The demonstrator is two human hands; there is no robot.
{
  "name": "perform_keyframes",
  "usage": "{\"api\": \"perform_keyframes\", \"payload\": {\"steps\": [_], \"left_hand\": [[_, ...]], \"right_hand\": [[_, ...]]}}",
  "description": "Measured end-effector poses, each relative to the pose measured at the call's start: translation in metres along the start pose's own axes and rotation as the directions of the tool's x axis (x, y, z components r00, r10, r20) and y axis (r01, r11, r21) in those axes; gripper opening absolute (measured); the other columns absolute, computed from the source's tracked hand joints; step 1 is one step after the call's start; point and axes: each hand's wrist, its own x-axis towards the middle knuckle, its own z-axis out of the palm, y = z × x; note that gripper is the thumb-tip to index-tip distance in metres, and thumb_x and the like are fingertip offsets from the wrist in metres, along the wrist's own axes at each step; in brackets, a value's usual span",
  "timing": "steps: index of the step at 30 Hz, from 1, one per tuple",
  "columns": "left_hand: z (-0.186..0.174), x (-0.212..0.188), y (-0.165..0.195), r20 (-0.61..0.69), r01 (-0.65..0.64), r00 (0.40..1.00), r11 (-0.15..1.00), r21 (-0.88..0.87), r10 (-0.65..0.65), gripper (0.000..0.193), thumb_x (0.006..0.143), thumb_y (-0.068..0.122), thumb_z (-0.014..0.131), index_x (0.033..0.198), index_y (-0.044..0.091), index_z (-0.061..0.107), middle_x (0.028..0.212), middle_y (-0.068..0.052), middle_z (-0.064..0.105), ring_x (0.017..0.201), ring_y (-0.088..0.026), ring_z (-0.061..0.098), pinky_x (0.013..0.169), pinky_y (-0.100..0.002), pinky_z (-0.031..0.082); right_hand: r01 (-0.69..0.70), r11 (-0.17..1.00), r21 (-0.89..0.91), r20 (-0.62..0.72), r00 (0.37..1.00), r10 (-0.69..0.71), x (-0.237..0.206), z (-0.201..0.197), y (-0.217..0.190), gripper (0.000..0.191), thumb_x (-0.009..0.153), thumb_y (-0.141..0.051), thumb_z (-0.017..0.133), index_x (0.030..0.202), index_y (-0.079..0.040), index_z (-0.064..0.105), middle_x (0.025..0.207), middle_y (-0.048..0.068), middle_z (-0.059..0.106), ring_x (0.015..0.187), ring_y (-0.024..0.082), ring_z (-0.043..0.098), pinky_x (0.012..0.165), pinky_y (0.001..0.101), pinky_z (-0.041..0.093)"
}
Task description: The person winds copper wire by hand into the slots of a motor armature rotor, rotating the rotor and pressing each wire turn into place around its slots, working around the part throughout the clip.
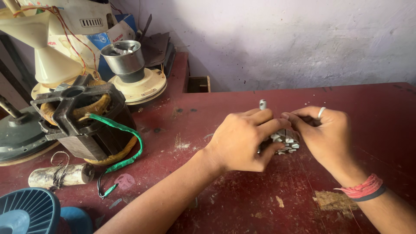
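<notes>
Holding a small grey metal motor part with white slotted pieces (284, 141) between them, both hands grip it above the dark red worn table (242, 203). Left hand (242, 138) wraps its left side; right hand (323, 134) pinches its right side. Its thin shaft points up.

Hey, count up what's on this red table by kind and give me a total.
Motor rotor held between left hand and right hand: 1
Motor stator with copper windings: 1
Steel mixer jar on cream base: 1
Wire-wrapped cylinder: 1
Blue fan guard: 1
Total: 5
</notes>
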Motion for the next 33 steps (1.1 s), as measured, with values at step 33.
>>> {"api": "perform_keyframes", "payload": {"steps": [33], "left_hand": [[-0.061, 0.053, 0.013, -0.157, 0.224, 0.948, 0.932, -0.286, -0.276, 0.052, 0.082, 0.018, 0.068, 0.131, 0.005, 0.057, 0.11, -0.016, 0.072, 0.097, -0.033, 0.074, 0.089, -0.039, 0.06]], "right_hand": [[0.206, 0.953, -0.224, -0.05, 0.974, -0.222, 0.011, -0.033, -0.132, 0.013, 0.088, -0.006, 0.077, 0.101, -0.003, 0.078, 0.085, 0.005, 0.074, 0.056, 0.005, 0.06, 0.047, 0.0206, 0.044]]}}
